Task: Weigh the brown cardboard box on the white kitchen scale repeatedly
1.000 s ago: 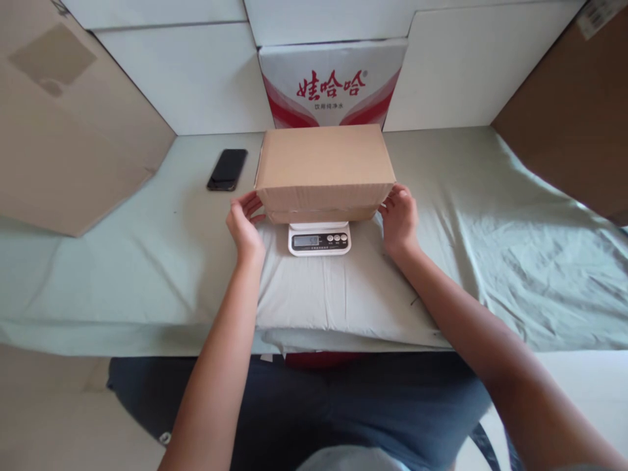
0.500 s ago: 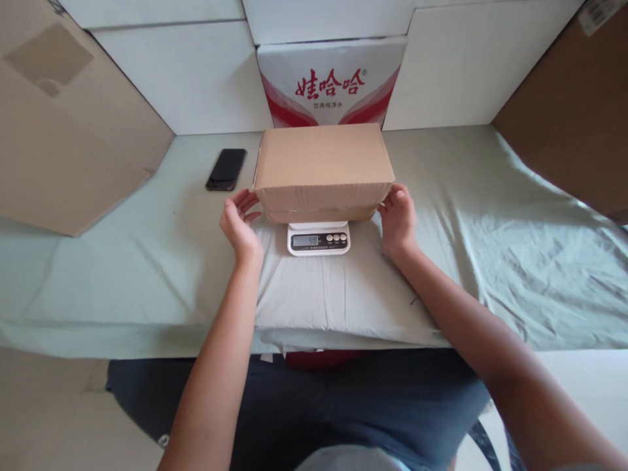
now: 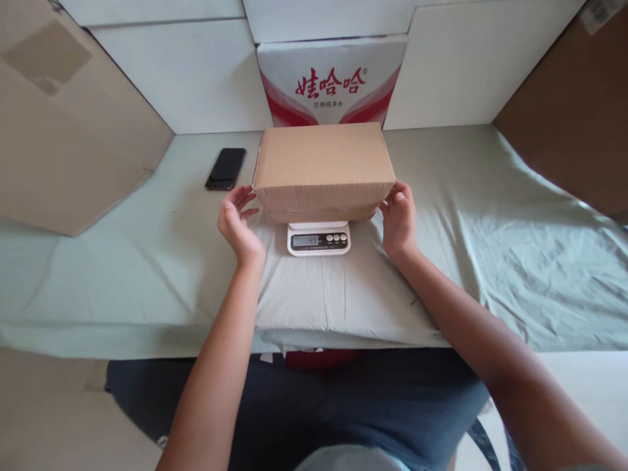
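Observation:
A closed brown cardboard box [image 3: 324, 156] rests on a small white digital kitchen scale [image 3: 318, 243], covering its platform. Only the scale's front shows, with a grey display and several round buttons; its digits are too faint to read surely. My left hand [image 3: 240, 222] is at the box's left front corner, fingers spread and tips close to the cardboard. At the right front corner is my right hand [image 3: 399, 219], its fingers loosely bent and partly hidden by the box. Whether the fingertips press on the cardboard I cannot tell.
A black smartphone [image 3: 226, 169] lies left of the box on the pale green cloth [image 3: 161, 261]. White cartons [image 3: 186, 78] and one with red lettering [image 3: 331, 82] form a wall behind. Large brown cartons stand at left [image 3: 73, 144] and right [image 3: 569, 124].
The digits on the scale's display look different. Both hands have shifted only very slightly at the box's corners. Box, scale and phone stay in place.

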`<state>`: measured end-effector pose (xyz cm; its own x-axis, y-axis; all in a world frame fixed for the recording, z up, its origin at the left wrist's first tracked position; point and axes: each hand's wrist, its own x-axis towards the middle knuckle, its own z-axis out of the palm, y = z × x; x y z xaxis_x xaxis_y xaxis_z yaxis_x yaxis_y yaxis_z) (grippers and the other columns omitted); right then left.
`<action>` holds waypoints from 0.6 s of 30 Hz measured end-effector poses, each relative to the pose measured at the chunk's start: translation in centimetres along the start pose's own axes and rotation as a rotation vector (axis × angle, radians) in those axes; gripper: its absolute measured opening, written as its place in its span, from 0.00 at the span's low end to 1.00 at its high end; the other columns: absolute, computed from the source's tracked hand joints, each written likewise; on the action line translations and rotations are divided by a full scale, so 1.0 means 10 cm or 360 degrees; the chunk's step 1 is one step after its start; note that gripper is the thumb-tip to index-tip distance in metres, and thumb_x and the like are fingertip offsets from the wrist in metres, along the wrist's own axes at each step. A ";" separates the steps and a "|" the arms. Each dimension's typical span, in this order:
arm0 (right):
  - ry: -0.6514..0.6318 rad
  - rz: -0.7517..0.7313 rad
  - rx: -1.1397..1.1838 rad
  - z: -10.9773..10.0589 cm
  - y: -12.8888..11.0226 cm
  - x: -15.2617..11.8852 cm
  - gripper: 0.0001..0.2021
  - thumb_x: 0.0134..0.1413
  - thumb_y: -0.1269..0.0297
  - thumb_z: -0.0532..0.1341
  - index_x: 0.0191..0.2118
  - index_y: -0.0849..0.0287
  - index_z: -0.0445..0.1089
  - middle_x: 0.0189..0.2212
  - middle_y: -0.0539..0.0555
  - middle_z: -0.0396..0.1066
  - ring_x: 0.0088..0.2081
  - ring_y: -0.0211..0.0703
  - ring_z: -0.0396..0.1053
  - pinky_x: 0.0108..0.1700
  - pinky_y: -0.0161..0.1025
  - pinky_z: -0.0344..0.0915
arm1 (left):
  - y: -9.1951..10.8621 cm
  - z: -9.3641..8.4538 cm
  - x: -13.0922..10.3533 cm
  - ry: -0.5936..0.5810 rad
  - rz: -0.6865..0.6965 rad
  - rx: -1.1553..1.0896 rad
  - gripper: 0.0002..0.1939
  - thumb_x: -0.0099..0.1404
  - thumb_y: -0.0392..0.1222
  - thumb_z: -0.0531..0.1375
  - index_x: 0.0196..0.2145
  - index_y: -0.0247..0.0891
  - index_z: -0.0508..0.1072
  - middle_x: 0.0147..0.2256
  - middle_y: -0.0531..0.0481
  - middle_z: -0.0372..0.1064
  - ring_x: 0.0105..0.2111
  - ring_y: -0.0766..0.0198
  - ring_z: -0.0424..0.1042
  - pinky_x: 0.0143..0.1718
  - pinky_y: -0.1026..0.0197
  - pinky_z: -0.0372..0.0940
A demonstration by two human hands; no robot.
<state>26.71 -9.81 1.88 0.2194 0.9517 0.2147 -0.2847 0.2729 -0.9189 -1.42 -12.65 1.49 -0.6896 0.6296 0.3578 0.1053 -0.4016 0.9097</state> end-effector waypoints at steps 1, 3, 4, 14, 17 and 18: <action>0.0003 -0.0011 -0.0012 0.00 -0.01 -0.01 0.25 0.55 0.34 0.66 0.49 0.45 0.72 0.54 0.53 0.79 0.62 0.53 0.76 0.68 0.54 0.73 | 0.00 0.00 -0.01 -0.0011 0.0010 0.0001 0.32 0.76 0.70 0.50 0.52 0.41 0.78 0.55 0.35 0.81 0.58 0.48 0.80 0.48 0.54 0.73; 0.0002 -0.0034 -0.0045 0.00 -0.02 -0.02 0.26 0.55 0.34 0.67 0.52 0.43 0.73 0.59 0.53 0.77 0.66 0.55 0.75 0.71 0.57 0.72 | 0.00 0.00 -0.04 -0.0053 0.0021 -0.0005 0.32 0.76 0.70 0.52 0.54 0.41 0.79 0.57 0.35 0.81 0.61 0.47 0.79 0.53 0.53 0.74; -0.0003 -0.0042 -0.0062 -0.01 -0.02 -0.03 0.26 0.55 0.34 0.67 0.53 0.42 0.73 0.62 0.53 0.76 0.68 0.56 0.73 0.72 0.58 0.71 | -0.01 -0.01 -0.06 -0.0079 0.0017 -0.0013 0.33 0.76 0.70 0.52 0.56 0.40 0.79 0.59 0.35 0.80 0.63 0.47 0.78 0.56 0.52 0.75; -0.0191 -0.0022 -0.0022 0.03 -0.02 -0.12 0.35 0.53 0.27 0.69 0.60 0.39 0.74 0.74 0.51 0.71 0.82 0.57 0.58 0.82 0.65 0.61 | -0.09 0.00 -0.14 -0.0301 -0.0116 -0.0138 0.45 0.70 0.81 0.56 0.62 0.40 0.83 0.67 0.35 0.77 0.73 0.44 0.72 0.74 0.46 0.66; -0.0209 0.0006 -0.0038 0.04 0.02 -0.10 0.33 0.52 0.27 0.69 0.60 0.36 0.74 0.73 0.48 0.71 0.83 0.57 0.56 0.81 0.66 0.62 | -0.07 0.00 -0.15 -0.0300 -0.0114 -0.0118 0.45 0.70 0.82 0.56 0.61 0.40 0.84 0.65 0.34 0.78 0.73 0.42 0.72 0.74 0.46 0.67; -0.0215 0.0032 -0.0044 0.05 0.02 -0.09 0.33 0.51 0.28 0.69 0.59 0.35 0.74 0.73 0.47 0.71 0.83 0.57 0.55 0.81 0.66 0.62 | -0.07 0.01 -0.15 -0.0295 -0.0112 -0.0111 0.46 0.69 0.82 0.56 0.61 0.40 0.84 0.65 0.33 0.79 0.72 0.42 0.72 0.74 0.45 0.67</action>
<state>26.02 -10.50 1.62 0.0861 0.9677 0.2371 -0.2616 0.2516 -0.9318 -0.41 -13.28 0.33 -0.5494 0.7665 0.3326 0.0072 -0.3937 0.9192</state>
